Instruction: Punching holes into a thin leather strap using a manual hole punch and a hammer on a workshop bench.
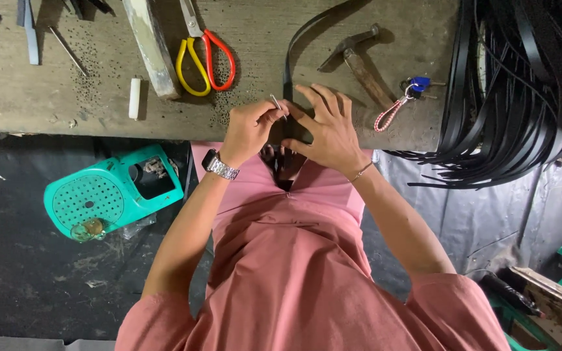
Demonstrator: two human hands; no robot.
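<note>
My left hand (247, 130), with a metal watch on its wrist, pinches a small thin metal pin (276, 103) between the fingertips at the front edge of the workbench (47, 91). My right hand (328, 130) lies next to it with fingers spread, pressing down on the end of a black strap (287, 71). The strap curves away across the bench toward the far side. Both hands touch over the strap's end, and that end is mostly hidden beneath them. A pink garment covers my lap below.
Scissors (206, 55) with a yellow and a red handle lie left of the strap, a hammer (359, 62) and keys (414, 86) to its right. A thick bundle of black straps (515, 97) hangs at right. A teal plastic stool (108, 192) lies on the floor.
</note>
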